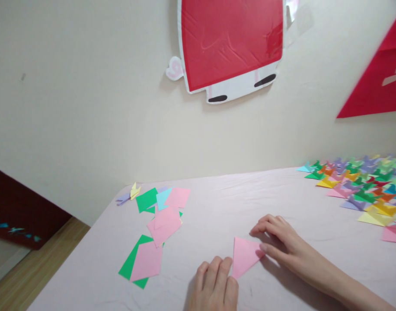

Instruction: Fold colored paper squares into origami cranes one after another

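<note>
The right forearm slants in from the lower right corner, and the right hand (280, 239) arches over the desk (214, 216), palm down. Its thumb and other fingers (266, 226) are spread apart rather than clenched. The left hand (215, 280) enters from the bottom edge, knuckles bent, with its fingers close together; whether they pinch anything, I cannot tell.

The folded pink paper (245, 255), roughly triangular, lies on the desk between the two hands. The right thumb tip rests at its right corner, while the right index fingertip sits just beyond its upper edge. The left fingers are right beside its left edge and lower corner.

Off to the left, flat green, pink and blue sheets (165, 226) overlap loosely, with a yellow folded piece (135, 191) and a purple folded piece (123, 198) near the wall (136, 108). Many colourful folded papers (363, 190) crowd the far right. Nothing stands between the hands and the pink piece.
</note>
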The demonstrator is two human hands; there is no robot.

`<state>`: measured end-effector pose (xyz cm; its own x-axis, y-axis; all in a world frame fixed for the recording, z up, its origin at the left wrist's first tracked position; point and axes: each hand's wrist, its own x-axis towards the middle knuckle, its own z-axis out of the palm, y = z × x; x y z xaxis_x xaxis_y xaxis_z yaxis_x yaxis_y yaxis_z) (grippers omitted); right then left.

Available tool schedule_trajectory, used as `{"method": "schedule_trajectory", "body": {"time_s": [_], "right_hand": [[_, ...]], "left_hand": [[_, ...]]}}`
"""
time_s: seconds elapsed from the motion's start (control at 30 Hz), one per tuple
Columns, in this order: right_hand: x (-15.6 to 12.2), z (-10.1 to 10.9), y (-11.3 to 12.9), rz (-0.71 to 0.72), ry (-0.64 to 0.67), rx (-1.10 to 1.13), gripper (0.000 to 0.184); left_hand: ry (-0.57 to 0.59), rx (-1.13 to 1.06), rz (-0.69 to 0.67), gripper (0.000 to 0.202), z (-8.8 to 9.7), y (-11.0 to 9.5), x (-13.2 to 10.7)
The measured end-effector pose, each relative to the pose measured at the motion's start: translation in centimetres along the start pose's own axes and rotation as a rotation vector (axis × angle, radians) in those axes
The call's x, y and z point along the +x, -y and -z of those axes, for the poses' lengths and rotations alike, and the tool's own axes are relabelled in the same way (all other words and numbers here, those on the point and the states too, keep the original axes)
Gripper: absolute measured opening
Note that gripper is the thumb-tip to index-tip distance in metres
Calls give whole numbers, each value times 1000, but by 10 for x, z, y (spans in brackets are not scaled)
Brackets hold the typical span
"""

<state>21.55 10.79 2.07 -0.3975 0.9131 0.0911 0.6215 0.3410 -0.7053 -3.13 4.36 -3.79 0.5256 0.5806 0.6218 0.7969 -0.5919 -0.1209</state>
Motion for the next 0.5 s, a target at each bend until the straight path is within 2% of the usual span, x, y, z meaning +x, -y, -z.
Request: {"method": "schedule_trajectory", "body": {"time_s": [0.1, 0.17, 0.3, 0.4, 0.5], "right_hand": [[0, -8, 11, 41, 53, -52, 25], [0, -11, 17, 72, 71, -47, 30], [0, -12, 23, 133, 65, 1, 21], [-3, -12, 24, 209, 53, 13, 14], [-4, -11, 23, 290, 45, -11, 15]], "left_hand": [[-6, -16, -5, 42, 2, 2, 3], [32, -43, -3, 57, 4, 2, 6], [147, -177, 101, 84, 6, -4, 7], [206, -238, 152, 90, 6, -8, 6], [226, -227, 78, 85, 8, -5, 9]]}}
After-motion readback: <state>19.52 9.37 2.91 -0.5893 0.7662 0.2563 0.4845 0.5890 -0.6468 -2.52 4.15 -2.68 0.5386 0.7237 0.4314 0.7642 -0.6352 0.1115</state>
